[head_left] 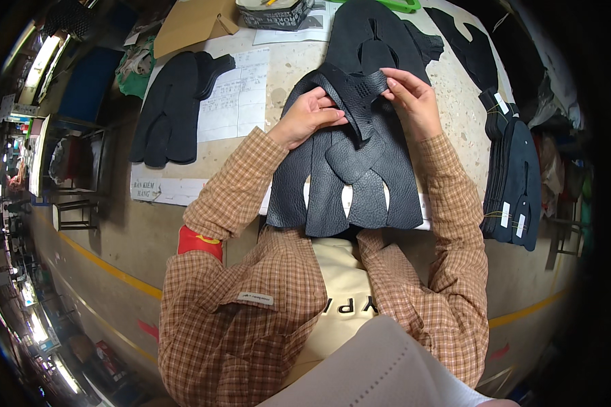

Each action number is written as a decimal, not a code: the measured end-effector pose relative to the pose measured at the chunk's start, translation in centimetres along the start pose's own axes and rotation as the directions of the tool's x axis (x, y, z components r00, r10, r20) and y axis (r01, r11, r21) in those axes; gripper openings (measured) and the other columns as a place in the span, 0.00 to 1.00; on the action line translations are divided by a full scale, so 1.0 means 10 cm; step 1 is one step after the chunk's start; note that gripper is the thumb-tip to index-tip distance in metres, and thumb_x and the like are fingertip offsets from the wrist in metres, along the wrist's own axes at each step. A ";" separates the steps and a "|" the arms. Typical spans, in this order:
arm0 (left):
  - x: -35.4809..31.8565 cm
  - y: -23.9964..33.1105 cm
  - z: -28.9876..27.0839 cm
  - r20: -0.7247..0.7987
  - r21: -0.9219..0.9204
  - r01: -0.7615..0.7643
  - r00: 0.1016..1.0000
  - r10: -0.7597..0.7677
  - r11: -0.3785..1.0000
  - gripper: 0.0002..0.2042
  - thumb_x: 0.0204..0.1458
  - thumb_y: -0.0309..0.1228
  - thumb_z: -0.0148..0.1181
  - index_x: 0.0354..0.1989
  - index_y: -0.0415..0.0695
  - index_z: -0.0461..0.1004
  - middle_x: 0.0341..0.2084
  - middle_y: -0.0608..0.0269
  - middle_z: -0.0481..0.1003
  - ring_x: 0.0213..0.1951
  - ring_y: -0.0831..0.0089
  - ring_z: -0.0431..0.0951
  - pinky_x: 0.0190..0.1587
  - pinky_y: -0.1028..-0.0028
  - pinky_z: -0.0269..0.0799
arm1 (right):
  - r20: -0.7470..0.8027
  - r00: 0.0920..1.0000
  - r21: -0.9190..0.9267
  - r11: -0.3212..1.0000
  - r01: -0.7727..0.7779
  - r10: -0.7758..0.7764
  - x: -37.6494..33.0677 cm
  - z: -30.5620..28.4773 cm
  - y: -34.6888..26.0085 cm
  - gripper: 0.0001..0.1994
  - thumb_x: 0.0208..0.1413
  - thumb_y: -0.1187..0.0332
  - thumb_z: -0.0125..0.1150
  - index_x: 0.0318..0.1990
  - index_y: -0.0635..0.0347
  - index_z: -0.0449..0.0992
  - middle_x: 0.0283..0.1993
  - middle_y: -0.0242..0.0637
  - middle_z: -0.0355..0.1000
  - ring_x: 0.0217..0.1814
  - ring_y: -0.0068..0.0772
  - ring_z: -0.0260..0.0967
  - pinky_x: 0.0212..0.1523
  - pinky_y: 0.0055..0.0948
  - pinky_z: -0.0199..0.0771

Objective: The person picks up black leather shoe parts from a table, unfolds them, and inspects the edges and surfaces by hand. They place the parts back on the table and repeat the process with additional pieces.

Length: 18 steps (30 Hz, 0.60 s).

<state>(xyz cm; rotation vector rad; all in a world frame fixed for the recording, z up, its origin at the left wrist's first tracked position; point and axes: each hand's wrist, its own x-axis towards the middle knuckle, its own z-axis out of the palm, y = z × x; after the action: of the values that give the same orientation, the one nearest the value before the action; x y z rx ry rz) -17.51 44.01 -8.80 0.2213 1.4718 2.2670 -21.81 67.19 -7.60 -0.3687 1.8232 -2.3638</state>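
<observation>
Between my hands is a folded black leather piece (pixel 369 92) with a patch of small perforations. My left hand (pixel 308 121) pinches its left edge, thumb on top. My right hand (pixel 414 100) grips its upper right corner between thumb and fingers. Beneath it, a black grained-leather glove panel (pixel 326 203) with broad finger-shaped strips hangs over the table's near edge. A smaller rounded leather piece (pixel 355 157) lies on this panel, just below the held piece. Beyond my hands rests a stack of black glove cutouts (pixel 349 34), suede-like side up.
More black glove cutouts (pixel 170 112) lie at the left, beside printed sheets (pixel 241 102). Tied, tagged bundles (pixel 516 176) hang over the right edge of the table (pixel 458 112). At the back stand a cardboard box (pixel 193 27), a dark container (pixel 276 15) and a green tray (pixel 400 5).
</observation>
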 end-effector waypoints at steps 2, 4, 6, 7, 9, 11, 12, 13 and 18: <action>0.00 0.01 0.00 0.001 -0.024 -0.015 1.000 0.015 1.000 0.17 0.53 0.17 0.54 0.51 0.33 0.61 0.46 0.50 0.72 0.45 0.69 0.76 0.49 0.75 0.75 | 0.007 1.000 -0.014 1.000 0.000 0.000 0.00 0.00 0.05 0.13 0.57 0.75 0.56 0.49 0.67 0.73 0.41 0.36 0.75 0.38 0.20 0.73 0.41 0.16 0.74; 0.00 0.03 0.00 0.007 -0.002 -0.019 1.000 0.019 1.000 0.17 0.53 0.18 0.54 0.52 0.33 0.61 0.46 0.50 0.72 0.45 0.69 0.76 0.49 0.75 0.74 | -0.007 1.000 -0.055 0.998 -0.012 0.011 0.00 -0.01 0.08 0.13 0.57 0.76 0.56 0.49 0.70 0.72 0.40 0.37 0.74 0.38 0.20 0.72 0.41 0.16 0.72; -0.01 0.04 0.00 0.006 0.009 -0.017 1.000 0.017 1.000 0.17 0.53 0.18 0.54 0.51 0.33 0.61 0.46 0.50 0.72 0.45 0.69 0.76 0.49 0.76 0.74 | 0.004 1.000 -0.087 0.996 -0.012 0.013 0.00 -0.01 0.10 0.13 0.57 0.76 0.56 0.49 0.70 0.72 0.41 0.37 0.74 0.38 0.20 0.71 0.41 0.16 0.72; -0.01 0.04 0.00 0.001 0.009 -0.013 1.000 0.013 1.000 0.17 0.53 0.18 0.54 0.51 0.33 0.61 0.46 0.49 0.72 0.45 0.69 0.76 0.49 0.76 0.74 | 0.024 1.000 -0.097 0.995 0.007 -0.005 -0.01 -0.01 0.10 0.13 0.57 0.76 0.56 0.49 0.70 0.72 0.41 0.37 0.74 0.38 0.20 0.71 0.41 0.16 0.72; -0.01 0.04 0.00 -0.012 0.016 -0.003 1.000 0.003 1.000 0.17 0.53 0.18 0.54 0.51 0.33 0.61 0.46 0.49 0.72 0.45 0.69 0.76 0.49 0.76 0.74 | 0.014 1.000 -0.140 0.990 -0.002 0.004 -0.01 0.01 0.10 0.13 0.57 0.75 0.56 0.49 0.69 0.72 0.41 0.36 0.74 0.38 0.19 0.71 0.41 0.16 0.72; -0.01 0.04 -0.01 -0.026 0.027 0.007 1.000 -0.006 1.000 0.17 0.53 0.19 0.54 0.51 0.33 0.61 0.46 0.49 0.72 0.45 0.69 0.76 0.49 0.76 0.74 | 0.020 1.000 -0.166 0.986 0.012 -0.009 -0.01 0.02 0.11 0.13 0.57 0.75 0.56 0.49 0.69 0.72 0.40 0.36 0.74 0.38 0.19 0.71 0.40 0.16 0.72; -0.01 0.04 -0.01 -0.030 0.036 0.009 1.000 -0.008 0.999 0.17 0.53 0.19 0.55 0.51 0.33 0.61 0.46 0.49 0.72 0.45 0.69 0.76 0.49 0.76 0.75 | 0.024 1.000 -0.173 0.985 0.022 -0.018 -0.02 0.03 0.11 0.13 0.57 0.74 0.56 0.49 0.68 0.72 0.40 0.36 0.74 0.38 0.18 0.71 0.40 0.16 0.72; -0.01 0.04 -0.02 -0.033 0.043 0.006 0.999 -0.004 0.999 0.17 0.53 0.19 0.55 0.51 0.33 0.61 0.46 0.49 0.72 0.45 0.69 0.76 0.49 0.76 0.75 | 0.028 0.999 -0.180 0.983 0.033 -0.029 -0.02 0.03 0.12 0.13 0.57 0.74 0.56 0.49 0.68 0.73 0.40 0.35 0.74 0.38 0.18 0.71 0.40 0.16 0.72; 0.00 0.04 -0.03 -0.040 0.093 0.001 0.999 0.002 0.996 0.17 0.52 0.20 0.58 0.49 0.34 0.64 0.43 0.53 0.73 0.42 0.72 0.76 0.45 0.77 0.76 | -0.016 1.000 -0.290 0.957 -0.002 -0.002 -0.05 0.04 0.10 0.10 0.56 0.71 0.58 0.44 0.65 0.75 0.34 0.31 0.74 0.33 0.18 0.72 0.34 0.16 0.73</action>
<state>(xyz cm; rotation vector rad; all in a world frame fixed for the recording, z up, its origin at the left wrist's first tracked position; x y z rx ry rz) -17.74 43.67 -8.56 0.2048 1.5998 2.2180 -21.30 66.71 -8.58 -0.3810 2.1824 -2.1033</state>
